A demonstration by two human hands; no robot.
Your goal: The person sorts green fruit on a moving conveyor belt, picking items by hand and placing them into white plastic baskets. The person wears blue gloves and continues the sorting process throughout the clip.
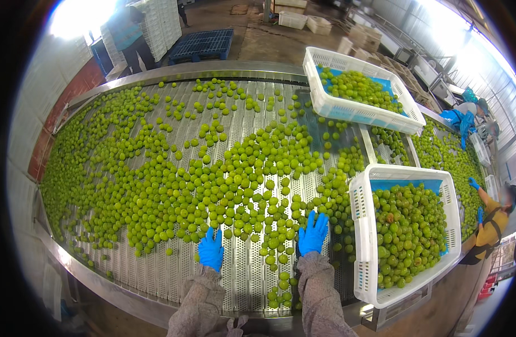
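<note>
Many round green fruits (190,177), probably plums, lie over a perforated metal conveyor bed (241,290). My left hand (211,249), in a blue glove, is palm down at the near edge of the fruit, its fingers apart. My right hand (313,234), gloved alike, reaches in among the fruits with spread fingers. Neither hand shows a fruit in its grip; what is under the palms is hidden. Right of my right hand stands a white plastic crate (363,269) with a blue lining, filled with green fruits (409,231), a few of them browned.
A second white crate (367,118), partly filled, rests across the far right of the bed. A metal rim (110,290) borders the bed. Two co-workers (492,221) (468,111) are at the right; another person (129,40) stands far left, near a blue pallet (203,44).
</note>
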